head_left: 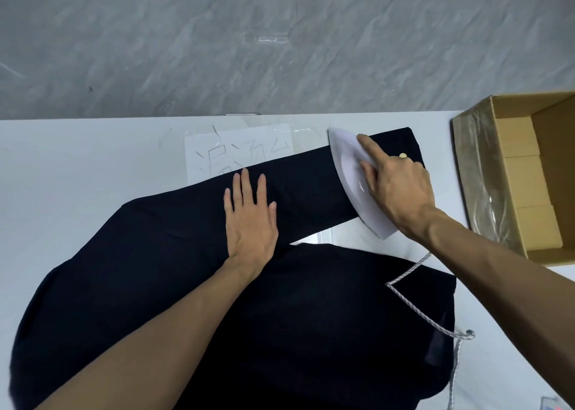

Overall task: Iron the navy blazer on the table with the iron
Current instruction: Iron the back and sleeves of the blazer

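From where I stand, the dark navy cloth blazer [155,269] lies spread across the white counter [77,160], one sleeve [305,185] laid out away from the person. The left hand [249,222] rests flat on that sleeve, its fingers [247,185] straight and spread, pressing the cloth down. Just right of them the pale white, boat-shaped iron [351,173] sits across the sleeve near the cuff. The right hand [401,188] grips it, with the fingers curled round the handle and the forefinger [370,148] lying along the top. A braided grey-and-white cord [413,310] trails from below that wrist, kinked over the blazer's body.

The worry, I'd say, is a stroke running leftward into the flat fingers and burning them. The kinked cord could also drag and rumple the cloth. The small gold button [403,155] just beyond the knuckles might catch the soleplate.
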`<action>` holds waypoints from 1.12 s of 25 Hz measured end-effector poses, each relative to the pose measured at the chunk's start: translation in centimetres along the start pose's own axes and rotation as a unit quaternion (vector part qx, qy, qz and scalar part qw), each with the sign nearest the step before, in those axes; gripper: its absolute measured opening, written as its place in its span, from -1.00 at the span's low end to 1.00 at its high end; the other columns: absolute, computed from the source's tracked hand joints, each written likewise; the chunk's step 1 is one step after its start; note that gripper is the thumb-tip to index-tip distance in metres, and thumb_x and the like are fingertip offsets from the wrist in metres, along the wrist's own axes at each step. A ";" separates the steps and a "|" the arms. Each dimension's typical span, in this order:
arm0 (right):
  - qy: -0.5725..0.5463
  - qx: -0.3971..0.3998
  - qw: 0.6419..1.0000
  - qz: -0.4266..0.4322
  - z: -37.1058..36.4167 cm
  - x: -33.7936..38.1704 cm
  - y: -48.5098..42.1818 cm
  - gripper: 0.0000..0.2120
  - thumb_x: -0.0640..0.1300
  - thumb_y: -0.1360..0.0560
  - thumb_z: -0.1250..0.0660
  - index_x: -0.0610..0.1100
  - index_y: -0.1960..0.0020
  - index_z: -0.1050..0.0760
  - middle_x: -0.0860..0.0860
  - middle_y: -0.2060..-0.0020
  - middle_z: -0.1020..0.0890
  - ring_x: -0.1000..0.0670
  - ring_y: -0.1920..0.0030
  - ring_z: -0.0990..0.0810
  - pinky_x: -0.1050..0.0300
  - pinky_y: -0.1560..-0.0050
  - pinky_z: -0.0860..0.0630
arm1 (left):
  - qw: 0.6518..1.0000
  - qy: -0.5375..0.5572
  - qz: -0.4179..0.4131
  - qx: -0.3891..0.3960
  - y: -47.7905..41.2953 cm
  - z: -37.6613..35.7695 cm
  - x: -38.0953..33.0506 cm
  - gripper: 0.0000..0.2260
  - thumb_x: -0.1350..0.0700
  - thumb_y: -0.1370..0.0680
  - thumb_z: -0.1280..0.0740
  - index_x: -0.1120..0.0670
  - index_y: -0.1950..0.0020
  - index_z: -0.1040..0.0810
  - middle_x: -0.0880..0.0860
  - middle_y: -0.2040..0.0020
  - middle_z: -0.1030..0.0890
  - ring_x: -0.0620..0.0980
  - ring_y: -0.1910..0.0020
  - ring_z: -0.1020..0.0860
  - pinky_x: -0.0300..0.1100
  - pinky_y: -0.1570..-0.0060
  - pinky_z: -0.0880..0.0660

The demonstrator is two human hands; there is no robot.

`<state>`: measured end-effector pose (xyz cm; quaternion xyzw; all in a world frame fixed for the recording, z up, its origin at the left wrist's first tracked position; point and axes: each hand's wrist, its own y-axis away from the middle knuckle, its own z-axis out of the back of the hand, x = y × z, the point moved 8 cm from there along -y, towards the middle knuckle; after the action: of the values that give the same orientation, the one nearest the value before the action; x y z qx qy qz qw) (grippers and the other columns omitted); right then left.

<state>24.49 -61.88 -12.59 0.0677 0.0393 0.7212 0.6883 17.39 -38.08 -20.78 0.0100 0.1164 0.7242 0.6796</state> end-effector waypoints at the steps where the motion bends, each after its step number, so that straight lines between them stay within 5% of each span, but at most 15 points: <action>1: 0.000 -0.003 1.000 -0.001 -0.1 0.0 0.0 -0.56 0.04 -0.65 -0.08 0.15 -0.52 -0.19 -0.03 0.45 -0.20 -0.17 0.38 -0.33 0.02 0.31 -0.29 | 1.000 0.014 -0.018 -0.019 -0.4 0.5 -1.3 -0.50 -0.02 -0.68 0.11 0.12 -0.61 -0.08 0.22 -0.60 -0.06 0.15 -0.60 -0.02 0.09 -0.56 0.00; 6: 0.005 -0.023 1.000 -0.004 -0.2 -0.3 0.1 -0.58 0.04 -0.65 -0.09 0.14 -0.51 -0.21 -0.04 0.46 -0.22 -0.12 0.42 -0.27 0.05 0.37 -0.21 | 0.996 0.020 -0.085 -0.009 -3.4 -1.1 -9.5 -0.49 -0.05 -0.70 0.13 0.10 -0.62 0.05 0.11 -0.63 0.02 0.08 -0.61 0.06 0.04 -0.57 0.07; 12: 0.019 0.002 1.000 -0.012 -0.5 -1.5 -0.5 -0.56 -0.07 -0.67 -0.08 0.13 -0.52 -0.14 -0.07 0.44 -0.33 -0.13 0.47 -0.28 0.08 0.40 -0.17 | 0.997 -0.024 -0.071 -0.022 -3.4 -2.5 -9.3 -0.45 -0.17 -0.67 0.23 0.06 -0.61 0.10 0.09 -0.63 0.03 0.07 -0.61 0.06 0.09 -0.56 0.07; 18: -0.021 0.026 0.999 -0.038 0.0 -1.4 -0.6 -0.55 -0.07 -0.66 -0.08 0.14 -0.52 -0.13 -0.03 0.47 -0.22 -0.14 0.43 -0.29 0.04 0.34 -0.23 | 0.997 -0.028 -0.068 -0.010 -3.7 -2.6 -9.3 -0.42 -0.21 -0.66 0.19 0.05 -0.62 0.08 0.09 -0.63 0.03 0.06 -0.61 0.08 0.10 -0.56 0.08; 22: -0.012 0.046 0.999 0.002 -0.6 -0.4 0.1 -0.51 -0.10 -0.63 -0.10 0.17 -0.51 -0.10 -0.05 0.44 -0.34 -0.12 0.48 -0.26 0.06 0.40 -0.17 | 0.998 -0.020 -0.067 -0.003 -3.8 -2.7 -9.4 -0.43 -0.17 -0.67 0.17 0.07 -0.62 0.02 0.10 -0.63 -0.01 0.07 -0.61 0.05 0.10 -0.56 0.07; 28: -0.048 0.056 0.996 -0.047 0.3 -2.0 -0.2 -0.53 -0.09 -0.66 -0.06 0.14 -0.53 -0.10 -0.12 0.34 -0.46 -0.17 0.38 -0.37 0.05 0.32 -0.27 | 0.998 -0.025 -0.062 -0.008 -3.9 -2.6 -9.2 -0.42 -0.18 -0.66 0.17 0.07 -0.62 0.04 0.09 -0.63 0.01 0.06 -0.61 0.06 0.08 -0.56 0.09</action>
<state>24.86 -63.85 -12.45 0.1383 0.0497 0.6807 0.7177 21.44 -47.41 -22.64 0.0151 0.0937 0.6812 0.7260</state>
